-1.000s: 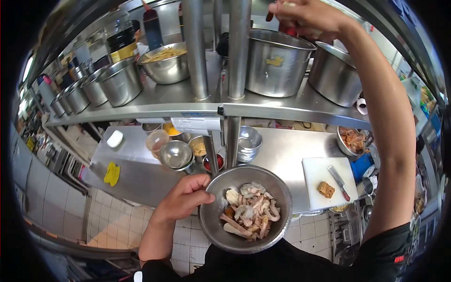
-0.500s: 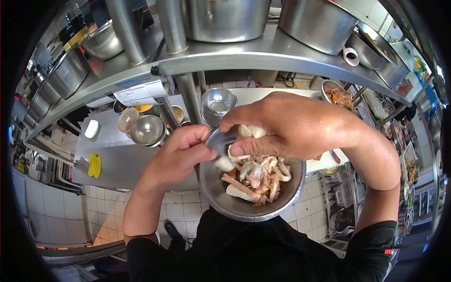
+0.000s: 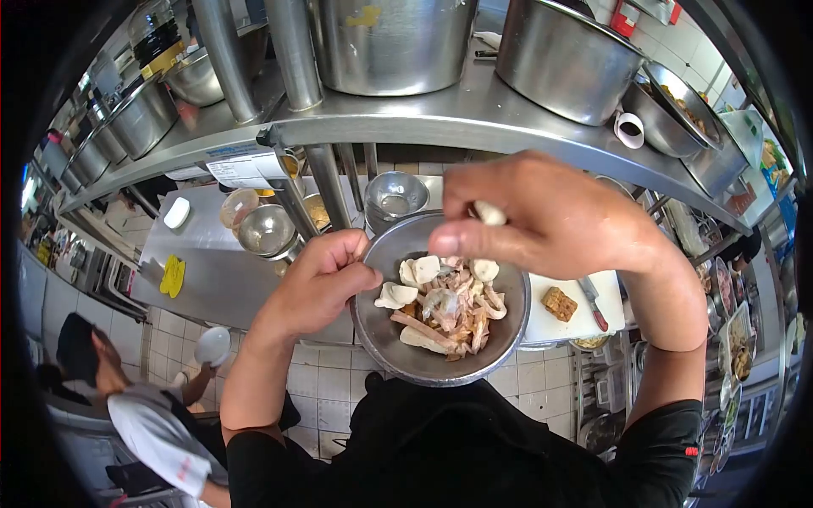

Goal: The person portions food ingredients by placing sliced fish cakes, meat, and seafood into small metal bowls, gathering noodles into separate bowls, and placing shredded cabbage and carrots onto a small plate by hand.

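Observation:
My left hand [image 3: 326, 279] is closed on the left rim of a metal bowl [image 3: 381, 343], thumb on top. In the bowl lie shredded meat strips [image 3: 457, 317] and several white pieces [image 3: 421, 270]. Over the bowl's upper right, my right hand [image 3: 542, 216] holds a pale piece [image 3: 489, 213] between thumb and fingers; some of its fingers are blurred. To the right, a white cutting board [image 3: 597, 315] bears a brown fried block [image 3: 559, 304] and a knife [image 3: 592, 302].
Above the counter runs a metal shelf [image 3: 423, 125] with large pots [image 3: 394, 51]. Smaller metal bowls [image 3: 396, 195] stand behind my bowl. Yellow gloves [image 3: 172, 276] and a white dish [image 3: 177, 213] lie left. A person in white [image 3: 157, 427] holds a plate [image 3: 212, 346] at lower left.
My right hand has risen slightly and holds less. More white pieces lie in the bowl. The view has shifted, showing the fried block, and a person has appeared at lower left.

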{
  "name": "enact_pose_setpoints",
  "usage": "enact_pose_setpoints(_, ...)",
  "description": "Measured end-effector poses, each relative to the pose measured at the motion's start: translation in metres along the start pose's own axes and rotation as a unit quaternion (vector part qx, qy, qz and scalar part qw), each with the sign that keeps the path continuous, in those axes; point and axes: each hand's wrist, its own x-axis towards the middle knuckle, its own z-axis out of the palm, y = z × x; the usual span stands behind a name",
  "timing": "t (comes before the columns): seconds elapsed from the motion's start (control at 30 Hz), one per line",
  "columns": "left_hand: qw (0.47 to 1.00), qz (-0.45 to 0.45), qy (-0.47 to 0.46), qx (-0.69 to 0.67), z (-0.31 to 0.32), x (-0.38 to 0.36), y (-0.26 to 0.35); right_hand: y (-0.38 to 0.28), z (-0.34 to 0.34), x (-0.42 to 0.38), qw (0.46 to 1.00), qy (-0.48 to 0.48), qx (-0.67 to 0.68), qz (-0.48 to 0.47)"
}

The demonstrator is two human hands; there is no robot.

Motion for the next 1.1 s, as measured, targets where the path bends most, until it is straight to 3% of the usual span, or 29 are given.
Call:
enact_pose_setpoints(0.07,1.0,-0.008,0.006,0.003,-0.003,-0.004,0.0,-0.005,-0.009,-0.002,1.0,0.023,0.01,0.001)
enact_pose_setpoints(0.13,1.0,-0.015,0.013,0.005,-0.006,-0.008,0.002,-0.007,-0.016,-0.004,0.988,0.126,0.055,-0.072)
enact_pose_setpoints(0.17,1.0,-0.015,0.02,0.007,-0.007,-0.011,0.005,-0.008,-0.023,-0.005,0.982,0.146,0.015,-0.114)
enact_pose_setpoints(0.2,0.999,-0.014,0.028,0.01,-0.008,-0.013,0.007,-0.017,-0.027,-0.005,0.982,0.146,0.013,-0.118)
enact_pose_setpoints(0.27,0.999,-0.004,0.033,0.015,-0.013,-0.016,0.004,-0.037,-0.035,-0.005,0.944,0.277,0.175,-0.05)
enact_pose_setpoints(0.33,0.999,0.011,0.033,0.027,-0.018,-0.018,0.0,-0.031,-0.072,0.009,0.935,0.328,-0.023,-0.131)
enact_pose_setpoints(0.37,0.999,0.021,0.032,0.024,-0.008,-0.016,-0.001,-0.035,-0.083,0.008,0.901,0.36,-0.004,-0.243)
enact_pose_setpoints(0.4,0.999,0.031,0.028,0.019,-0.008,-0.013,-0.002,-0.036,-0.106,0.009,0.911,0.315,0.229,-0.134)
enact_pose_setpoints(0.43,0.999,0.028,0.024,0.021,-0.01,-0.012,-0.003,-0.033,-0.1,0.032,0.82,0.502,-0.206,-0.18)
enact_pose_setpoints(0.47,0.999,0.039,0.016,0.03,-0.01,-0.013,0.0,-0.044,-0.112,0.03,0.898,0.422,-0.084,-0.094)
enact_pose_setpoints(0.5,0.999,0.031,0.022,0.02,-0.008,-0.014,0.002,-0.051,-0.127,0.041,0.925,0.373,-0.077,0.019)
enact_pose_setpoints(0.53,0.999,0.023,0.027,0.01,-0.006,-0.015,0.004,-0.062,-0.134,0.02,0.967,0.245,-0.062,0.032)
enact_pose_setpoints(0.6,0.999,0.029,0.021,0.009,-0.005,-0.019,0.007,-0.016,-0.173,0.037,0.942,0.248,-0.219,0.058)
enact_pose_setpoints(0.67,0.999,0.033,0.018,0.002,-0.005,-0.018,0.006,0.04,-0.195,0.022,0.927,0.271,-0.258,0.038)
enact_pose_setpoints(0.7,0.999,0.022,0.025,0.002,-0.007,-0.018,0.005,0.043,-0.207,0.01,0.941,0.16,-0.209,0.213)
enact_pose_setpoints(0.8,1.0,-0.003,0.029,-0.002,-0.008,-0.011,0.009,0.1,-0.205,0.006,0.933,-0.073,-0.104,0.337)
enact_pose_setpoints(0.83,1.0,-0.002,0.012,-0.02,-0.011,-0.009,0.009,0.126,-0.2,0.014,0.931,-0.122,-0.07,0.336)
enact_pose_setpoints(0.9,0.999,0.002,-0.008,-0.036,-0.016,-0.005,0.007,0.189,-0.195,0.045,0.917,-0.267,-0.158,0.251)
enact_pose_setpoints(0.93,0.999,0.001,-0.018,-0.032,-0.017,-0.002,0.005,0.167,-0.191,0.05,0.919,-0.282,-0.121,0.249)
enact_pose_setpoints(1.0,0.999,0.0,-0.03,-0.029,-0.02,0.002,0.001,0.223,-0.186,0.086,0.923,-0.275,-0.027,0.268)
enact_pose_setpoints(1.1,0.997,0.003,-0.063,-0.035,-0.019,0.005,0.001,0.203,-0.187,0.094,0.902,-0.26,-0.075,0.337)
